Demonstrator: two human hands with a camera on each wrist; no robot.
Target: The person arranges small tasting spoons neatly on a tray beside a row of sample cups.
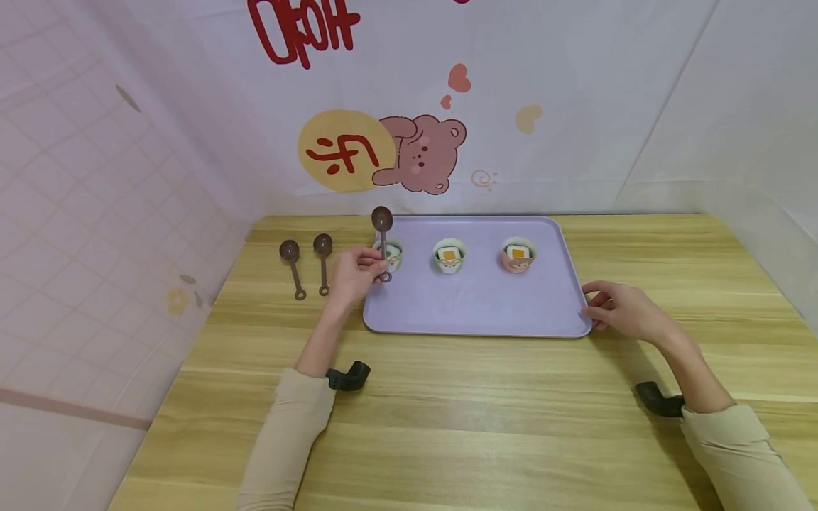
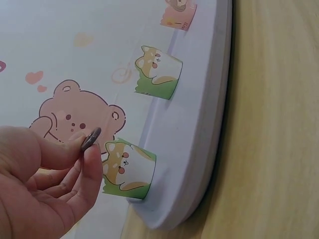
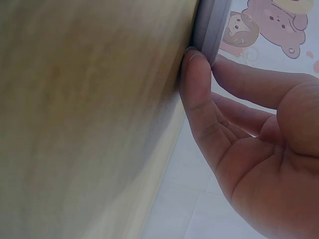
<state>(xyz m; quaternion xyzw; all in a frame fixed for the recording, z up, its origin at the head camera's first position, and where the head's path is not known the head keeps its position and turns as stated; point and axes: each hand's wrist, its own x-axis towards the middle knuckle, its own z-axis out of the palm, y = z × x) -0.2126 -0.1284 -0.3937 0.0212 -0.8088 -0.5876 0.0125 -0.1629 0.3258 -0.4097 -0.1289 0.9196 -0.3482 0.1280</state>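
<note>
My left hand [image 1: 355, 275] pinches the handle of a brown measuring spoon [image 1: 382, 220] above the left part of the lilac tray [image 1: 473, 306]. The spoon's bowl points to the back; in the left wrist view only the end of its handle [image 2: 90, 140] shows between thumb and finger. Behind it stands a green dog-print paper cup [image 2: 133, 172]. A second green cup [image 1: 449, 265] and a pink one [image 1: 516, 264] stand farther right, each with a small white block inside bearing an orange square. My right hand [image 1: 625, 309] grips the tray's right edge [image 3: 214, 30] between thumb and fingers.
Two more brown measuring spoons [image 1: 290, 254] [image 1: 322, 248] lie on the wooden table [image 1: 473, 419] left of the tray. A white wall sheet [image 1: 562, 142] with a printed bear rises behind the table's back edge. Another pale sheet [image 1: 115, 213] borders the left side.
</note>
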